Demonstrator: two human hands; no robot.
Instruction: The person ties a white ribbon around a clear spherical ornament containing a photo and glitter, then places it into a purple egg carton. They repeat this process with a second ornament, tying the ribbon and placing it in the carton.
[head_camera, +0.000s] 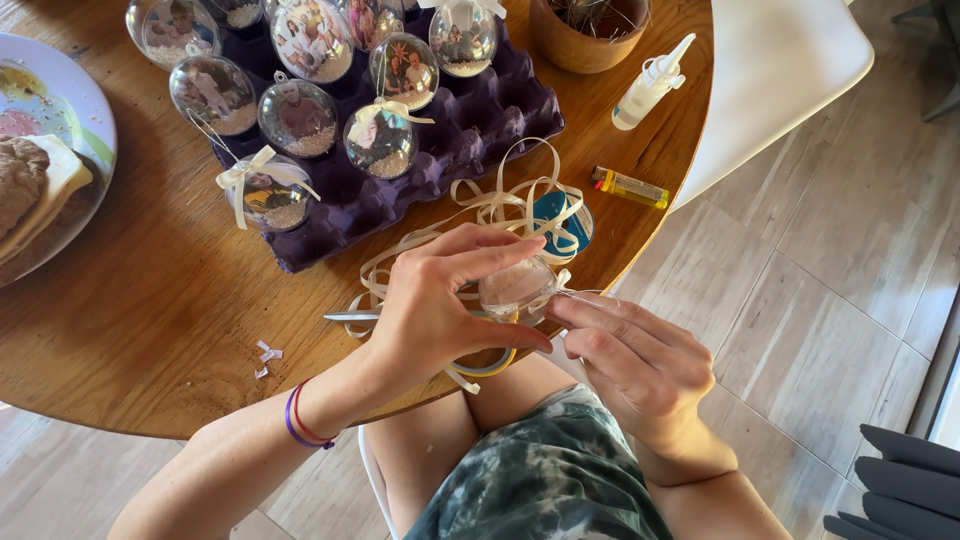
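Nine or so clear round ornaments (298, 115), each with a photo and pale grit inside, sit in the cups of a purple egg tray (470, 125) at 12 o'clock on the round wooden table (150, 320); those along the top edge are cut off. Some wear cream ribbon bows. At 1 o'clock stands a brown pot (560, 45) with dry stems, its top out of frame, and beside it a small clear squeeze bottle (648, 88) lies tilted. A yellow lighter (629, 187) lies at 2 o'clock near the table's rim. At 9 o'clock a plate (85, 110) holds a brown baked piece, partly cut off.

Near the table's edge, at centre, the left hand (440, 310) curls around another clear ornament (515, 287), thumb below and fingers over it. The right hand (640, 360) pinches a thin strand at the ornament's side; what it is cannot be made out. Loose cream ribbon (500, 205) loops behind, partly covering a blue spool (560, 222). Metal blades (350, 316) poke out from under the left hand, the rest hidden.
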